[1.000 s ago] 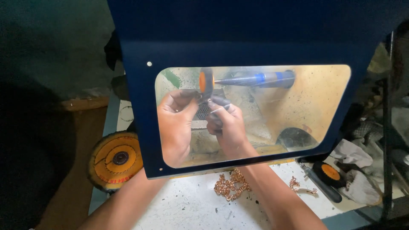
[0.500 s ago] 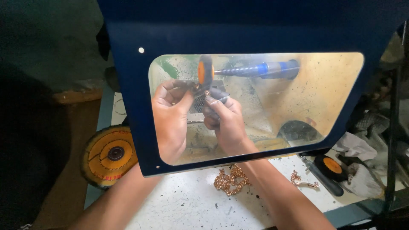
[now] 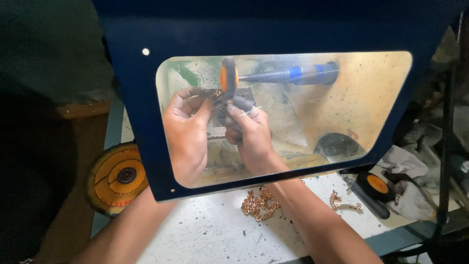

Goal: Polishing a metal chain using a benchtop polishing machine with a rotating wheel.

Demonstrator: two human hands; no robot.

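Behind the blue shield's clear window, your left hand [image 3: 188,129] and right hand [image 3: 249,132] fingers pinch a small gold chain piece [image 3: 218,94] (partly hidden) just below the orange-centred buffing wheel [image 3: 228,78].

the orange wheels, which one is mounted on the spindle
The small orange-centred wheel behind the window, just above both hands. The large yellow-orange disc lies at the left; the black-rimmed orange one lies at the right.
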